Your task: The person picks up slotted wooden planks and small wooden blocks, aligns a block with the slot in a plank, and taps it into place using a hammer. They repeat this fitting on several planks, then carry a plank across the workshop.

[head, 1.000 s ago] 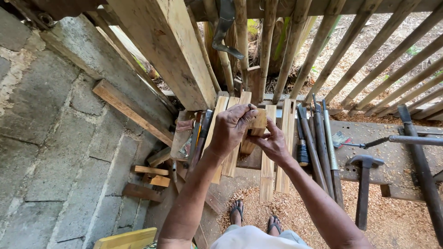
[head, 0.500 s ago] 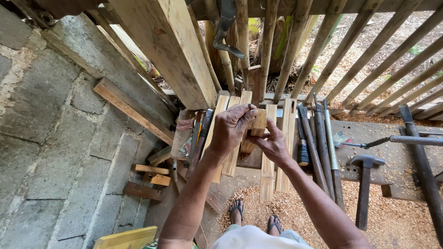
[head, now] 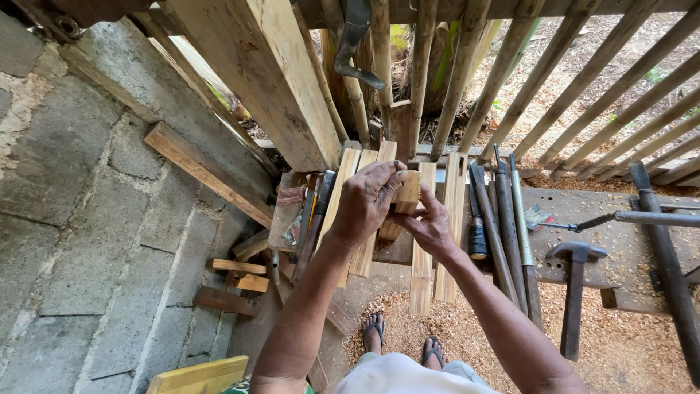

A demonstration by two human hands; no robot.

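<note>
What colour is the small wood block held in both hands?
Pale yellowish tan, bare wood block; the head view shows it.

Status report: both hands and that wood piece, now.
Left hand gripping small wood block from above. Right hand supporting it from below. Block over loose wood slats on workbench; hammer lies apart, right.

Left hand (head: pixel 367 201) and right hand (head: pixel 430 228) grip small wood block (head: pixel 406 191) above slats (head: pixel 421 248); hammer (head: pixel 574 292) right.

Single head view, steeply downward, close over the workbench (head: pixel 620 241).
</note>
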